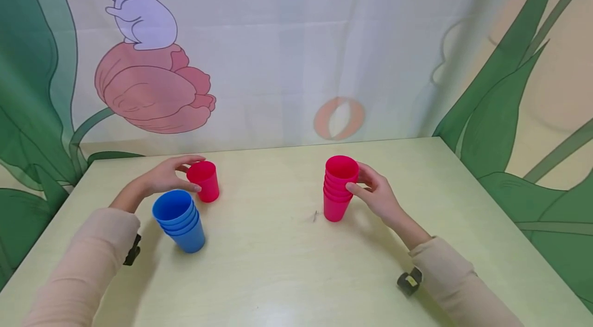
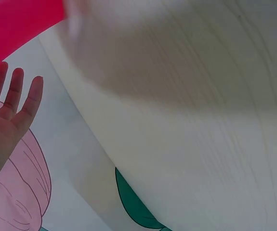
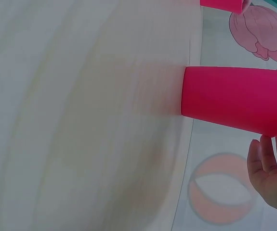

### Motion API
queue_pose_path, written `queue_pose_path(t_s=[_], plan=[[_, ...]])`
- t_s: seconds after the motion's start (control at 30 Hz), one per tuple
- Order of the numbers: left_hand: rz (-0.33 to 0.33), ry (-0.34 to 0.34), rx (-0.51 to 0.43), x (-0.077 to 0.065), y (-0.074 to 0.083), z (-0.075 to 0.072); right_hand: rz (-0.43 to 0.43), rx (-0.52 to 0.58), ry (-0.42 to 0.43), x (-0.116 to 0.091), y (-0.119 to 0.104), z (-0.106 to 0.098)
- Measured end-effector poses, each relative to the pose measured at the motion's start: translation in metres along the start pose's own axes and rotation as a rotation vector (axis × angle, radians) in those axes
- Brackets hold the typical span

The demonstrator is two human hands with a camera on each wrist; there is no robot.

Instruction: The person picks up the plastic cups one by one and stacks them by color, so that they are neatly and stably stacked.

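On the left, my left hand (image 1: 169, 176) is around a red cup (image 1: 210, 187), thumb at its near side and fingers at the far rim. Several of its fingers (image 2: 30, 103) look straight and spread in the left wrist view, and the thumb is blurred there. Just nearer stands a stack of blue cups (image 1: 187, 237), nested mouth up. My right hand (image 1: 377, 195) holds a stack of red cups (image 1: 335, 206) between thumb and fingers near the upper rims. The right wrist view shows this stack's lowest cup (image 3: 230, 98) side-on, with fingertips at its rim.
Both stacks are on a pale wood-grain table (image 1: 268, 275). A printed curtain (image 1: 259, 59) with a white animal and a pink flower hangs behind it. Green leaf prints (image 1: 500, 116) flank the right edge. Dark wrist devices (image 1: 410, 281) are on both sleeves.
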State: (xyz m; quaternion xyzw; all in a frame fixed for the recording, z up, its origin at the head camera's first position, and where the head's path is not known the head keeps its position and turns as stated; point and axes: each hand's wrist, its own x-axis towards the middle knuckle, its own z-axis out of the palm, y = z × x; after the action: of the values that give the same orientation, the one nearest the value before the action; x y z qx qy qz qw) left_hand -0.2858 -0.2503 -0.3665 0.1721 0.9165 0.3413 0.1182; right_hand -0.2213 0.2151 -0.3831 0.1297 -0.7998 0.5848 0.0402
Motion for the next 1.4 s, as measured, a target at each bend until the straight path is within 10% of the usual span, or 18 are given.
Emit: queue_pose_path(t_s=[0.67,1.4], plan=[[-0.063,0.121,0.013,0.003,0.021,-0.014,0.006,-0.004,-0.005,0.000,-0.001,0.000],[0.030,0.185,0.004,-0.018,0.061,-0.026,-0.011,0.008,-0.012,0.000,-0.001,0.001]])
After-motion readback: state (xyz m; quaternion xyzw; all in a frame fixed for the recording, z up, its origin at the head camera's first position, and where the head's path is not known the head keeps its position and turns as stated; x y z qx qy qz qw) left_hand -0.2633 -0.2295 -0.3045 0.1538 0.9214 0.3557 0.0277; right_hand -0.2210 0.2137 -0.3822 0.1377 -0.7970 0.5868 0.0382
